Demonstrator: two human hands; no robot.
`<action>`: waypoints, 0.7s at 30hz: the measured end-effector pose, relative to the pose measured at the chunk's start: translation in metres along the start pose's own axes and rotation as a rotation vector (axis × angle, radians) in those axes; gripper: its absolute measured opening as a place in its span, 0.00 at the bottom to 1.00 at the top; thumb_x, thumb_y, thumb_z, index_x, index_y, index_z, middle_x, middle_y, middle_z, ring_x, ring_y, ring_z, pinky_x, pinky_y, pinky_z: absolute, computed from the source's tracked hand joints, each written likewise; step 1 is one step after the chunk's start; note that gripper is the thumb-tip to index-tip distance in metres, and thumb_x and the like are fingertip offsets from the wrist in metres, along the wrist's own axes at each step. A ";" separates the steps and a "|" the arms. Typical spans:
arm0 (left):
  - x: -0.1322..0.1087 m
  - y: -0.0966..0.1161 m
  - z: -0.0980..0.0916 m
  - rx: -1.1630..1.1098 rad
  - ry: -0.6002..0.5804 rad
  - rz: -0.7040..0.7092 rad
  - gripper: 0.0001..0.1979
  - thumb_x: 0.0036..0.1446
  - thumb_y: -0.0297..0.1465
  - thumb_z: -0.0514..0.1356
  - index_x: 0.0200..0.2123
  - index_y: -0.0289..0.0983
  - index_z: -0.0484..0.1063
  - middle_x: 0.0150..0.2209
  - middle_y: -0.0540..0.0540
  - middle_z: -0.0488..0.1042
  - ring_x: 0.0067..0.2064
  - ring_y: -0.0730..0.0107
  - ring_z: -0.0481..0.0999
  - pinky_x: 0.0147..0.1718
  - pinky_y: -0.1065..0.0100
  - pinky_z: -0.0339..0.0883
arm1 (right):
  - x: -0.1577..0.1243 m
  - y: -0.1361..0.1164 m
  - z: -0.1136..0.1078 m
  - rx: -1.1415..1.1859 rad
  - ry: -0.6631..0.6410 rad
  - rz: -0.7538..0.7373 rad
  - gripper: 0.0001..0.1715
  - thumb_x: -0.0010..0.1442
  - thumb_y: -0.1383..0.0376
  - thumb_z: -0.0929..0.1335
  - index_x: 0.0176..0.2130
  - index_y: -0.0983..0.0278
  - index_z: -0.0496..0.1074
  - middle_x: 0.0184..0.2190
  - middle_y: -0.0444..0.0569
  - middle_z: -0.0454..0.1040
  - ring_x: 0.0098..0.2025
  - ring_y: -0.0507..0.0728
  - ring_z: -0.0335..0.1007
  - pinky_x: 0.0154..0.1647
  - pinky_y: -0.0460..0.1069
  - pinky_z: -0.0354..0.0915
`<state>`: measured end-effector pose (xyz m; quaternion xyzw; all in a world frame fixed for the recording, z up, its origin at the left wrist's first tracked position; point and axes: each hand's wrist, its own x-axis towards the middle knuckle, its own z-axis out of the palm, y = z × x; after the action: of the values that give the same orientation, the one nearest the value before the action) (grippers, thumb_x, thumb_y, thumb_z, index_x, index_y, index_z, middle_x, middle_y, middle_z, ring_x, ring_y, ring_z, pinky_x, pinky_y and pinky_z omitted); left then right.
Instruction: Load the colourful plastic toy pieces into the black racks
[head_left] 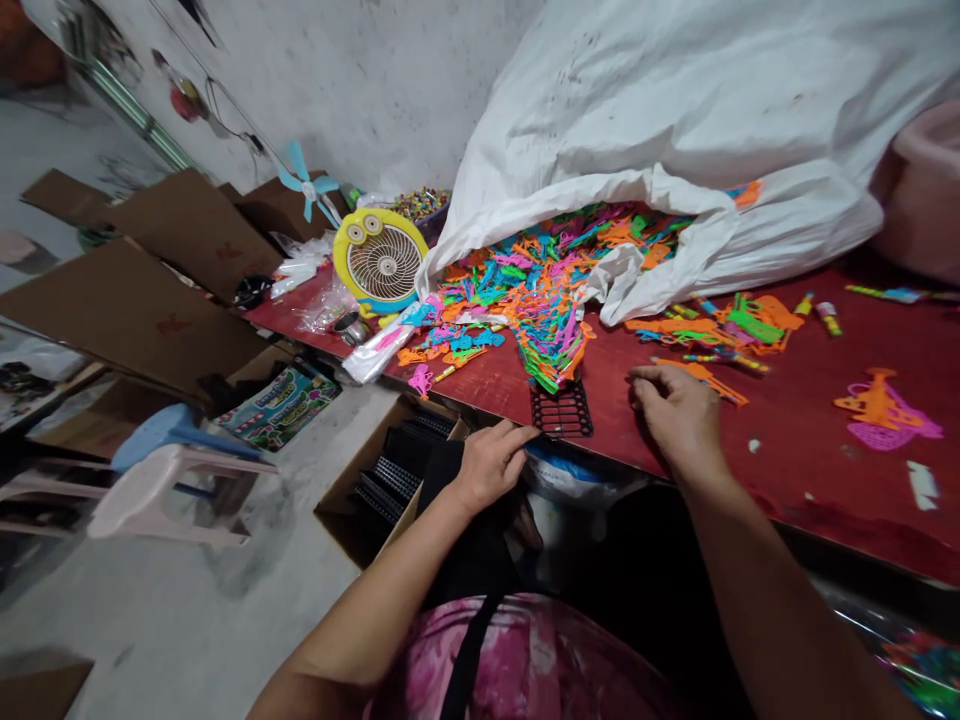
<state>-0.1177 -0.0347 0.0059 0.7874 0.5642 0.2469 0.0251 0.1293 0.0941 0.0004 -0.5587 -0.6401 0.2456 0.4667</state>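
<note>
My left hand [491,462] is at the table's front edge, fingers loosely stretched. Its fingertips are beside the near left corner of a black plastic grid tray [566,418]; I cannot tell if they touch it. To the right of the tray, my right hand [679,415] is over the red table, its fingers curled and thumb near the index finger. Anything in that pinch is hidden. Behind the tray, a heap of small colourful plastic pieces [532,290] spills from a white sack [645,110], some overlapping the tray's far end.
Orange and green pieces [750,325] and small yellow-capped tubes lie on the red table [795,450] at right. A yellow fan [382,262] stands at the back left. Below, a cardboard box [341,510] holds black grid trays. Plastic stools [161,490] stand at left.
</note>
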 end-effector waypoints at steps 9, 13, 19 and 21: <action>0.008 0.006 0.002 0.043 -0.054 -0.067 0.18 0.60 0.24 0.52 0.50 0.42 0.72 0.35 0.48 0.75 0.37 0.69 0.75 0.39 0.70 0.69 | -0.020 -0.014 -0.016 0.046 -0.128 -0.123 0.15 0.57 0.62 0.64 0.39 0.60 0.79 0.36 0.50 0.77 0.39 0.59 0.73 0.44 0.55 0.66; 0.010 0.007 0.007 -0.017 -0.037 -0.110 0.18 0.60 0.23 0.51 0.49 0.43 0.73 0.37 0.49 0.76 0.39 0.69 0.77 0.41 0.71 0.69 | -0.041 -0.022 -0.026 0.059 -0.267 -0.341 0.16 0.62 0.65 0.62 0.37 0.58 0.80 0.35 0.50 0.74 0.40 0.58 0.71 0.41 0.53 0.66; 0.009 0.004 0.014 -0.085 -0.010 -0.146 0.19 0.59 0.23 0.52 0.49 0.44 0.73 0.43 0.49 0.78 0.45 0.69 0.78 0.44 0.71 0.69 | -0.048 -0.025 -0.027 -0.070 -0.405 -0.556 0.18 0.66 0.67 0.61 0.43 0.58 0.80 0.37 0.51 0.73 0.41 0.58 0.67 0.40 0.53 0.64; 0.009 0.004 0.015 -0.096 -0.011 -0.150 0.19 0.58 0.23 0.52 0.49 0.44 0.73 0.43 0.50 0.78 0.45 0.69 0.78 0.44 0.71 0.70 | -0.047 -0.025 -0.025 -0.133 -0.407 -0.598 0.18 0.66 0.68 0.61 0.43 0.59 0.79 0.37 0.52 0.73 0.40 0.58 0.66 0.40 0.53 0.63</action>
<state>-0.1058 -0.0249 -0.0023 0.7422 0.6090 0.2668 0.0842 0.1362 0.0380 0.0167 -0.3158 -0.8695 0.1624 0.3434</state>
